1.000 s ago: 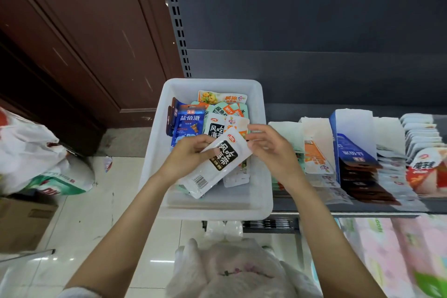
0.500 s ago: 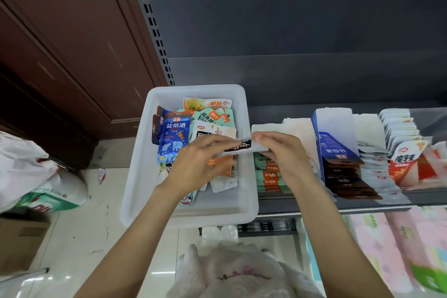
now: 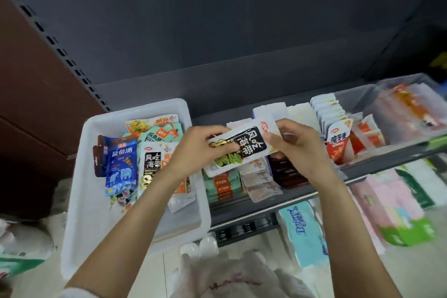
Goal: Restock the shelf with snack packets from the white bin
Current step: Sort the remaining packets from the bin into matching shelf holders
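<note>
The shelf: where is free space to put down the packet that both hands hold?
The shelf front is crowded: packet rows stand side by side. Bare shelf shows behind them, between the white bin and the clear tray. The bin's near end is also bare.

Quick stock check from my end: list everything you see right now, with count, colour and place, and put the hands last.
bin: one, white, left, beside the shelf.
blue packet: one, blue, in the bin at left.
loose packets: several, mixed colours, in the bin; exact count unclear.
held packet: one, white with black label, over the shelf's left end.
shelf: one, dark grey, centre to right.
packet rows: several rows, green, pale, dark and red, on the shelf.
tissue packs: several, teal, pink and green, below the shelf.
plastic bag: one, white, bottom centre.
left hand: one, grip on the held packet's left end.
right hand: one, grip on its right end.
</note>
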Tool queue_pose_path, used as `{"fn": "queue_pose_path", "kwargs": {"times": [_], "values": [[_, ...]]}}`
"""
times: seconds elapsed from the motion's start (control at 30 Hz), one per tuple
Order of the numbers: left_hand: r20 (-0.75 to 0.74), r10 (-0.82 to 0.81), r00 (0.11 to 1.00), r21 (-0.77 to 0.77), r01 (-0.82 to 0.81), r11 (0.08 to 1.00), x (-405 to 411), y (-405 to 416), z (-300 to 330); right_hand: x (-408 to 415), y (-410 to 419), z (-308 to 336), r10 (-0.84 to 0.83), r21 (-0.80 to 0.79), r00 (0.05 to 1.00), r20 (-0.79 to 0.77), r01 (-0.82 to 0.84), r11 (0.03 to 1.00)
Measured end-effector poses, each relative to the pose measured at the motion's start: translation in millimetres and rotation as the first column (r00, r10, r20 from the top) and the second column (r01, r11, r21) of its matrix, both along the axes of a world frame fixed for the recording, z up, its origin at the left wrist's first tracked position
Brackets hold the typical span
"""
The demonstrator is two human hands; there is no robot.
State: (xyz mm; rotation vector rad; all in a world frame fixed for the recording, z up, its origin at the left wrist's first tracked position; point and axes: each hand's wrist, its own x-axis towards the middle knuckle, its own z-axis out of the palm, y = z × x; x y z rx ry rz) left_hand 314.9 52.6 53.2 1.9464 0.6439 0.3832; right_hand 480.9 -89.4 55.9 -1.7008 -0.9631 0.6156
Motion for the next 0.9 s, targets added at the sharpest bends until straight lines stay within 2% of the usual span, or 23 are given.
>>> {"fn": "queue_pose_path", "kwargs": {"times": [0.1, 0.17, 0.23, 0.33, 0.4, 0.47, 0.57, 0.67, 0.73, 0.83, 0.9], "values": [[0.123, 0.009, 0.992, 0.297, -0.046, 0.954, 49.4, -13.4, -0.8, 36.9, -37.8, -4.9, -0.262, 0.100, 0.955, 0.137, 0.249, 0.963], [0.191, -0.055, 0.980, 0.391, -0.024, 0.920, 91.2, -23.5, -3.1, 59.0, -60.1, -8.2, -0.421, 0.183, 0.880, 0.219, 0.387, 0.904], [0.194, -0.118, 0.974, 0.460, 0.016, 0.888, 134.5, -33.2, -7.5, 77.9, -76.2, -14.2, -0.533, 0.249, 0.784, 0.318, 0.473, 0.845], [0.128, -0.173, 0.977, 0.558, 0.074, 0.827, 183.1, -40.7, -21.9, 100.9, -86.6, -28.3, -0.601, 0.300, 0.648, 0.468, 0.523, 0.798], [0.067, -0.169, 0.983, 0.609, 0.094, 0.788, 199.1, -38.3, -33.5, 111.9, -83.5, -37.6, -0.571, 0.305, 0.601, 0.559, 0.491, 0.816], [0.000, -0.149, 0.989, 0.642, 0.114, 0.758, 202.5, -31.5, -45.3, 119.0, -73.5, -41.7, -0.497, 0.275, 0.598, 0.629, 0.427, 0.861], [-0.153, -0.134, 0.979, 0.662, 0.202, 0.721, 194.7, -22.9, -59.4, 130.4, -54.9, -44.0, -0.343, 0.189, 0.531, 0.775, 0.323, 0.927], [-0.214, -0.133, 0.968, 0.690, 0.246, 0.680, 185.6, -21.1, -67.0, 141.5, -37.9, -45.5, -0.157, 0.070, 0.486, 0.860, 0.193, 0.979], [-0.260, -0.137, 0.956, 0.710, 0.285, 0.644, 182.6, -21.7, -71.1, 145.6, -26.4, -51.4, 0.002, -0.067, 0.431, 0.903, 0.137, 0.988], [-0.322, -0.149, 0.935, 0.689, 0.339, 0.641, 181.1, -21.6, -75.0, 143.1, -13.1, -65.0, 0.165, -0.220, 0.330, 0.929, 0.135, 0.966], [-0.330, -0.171, 0.928, 0.657, 0.356, 0.664, 179.5, -21.0, -73.2, 139.1, -13.0, -70.4, 0.200, -0.270, 0.335, 0.921, 0.178, 0.946]]}}
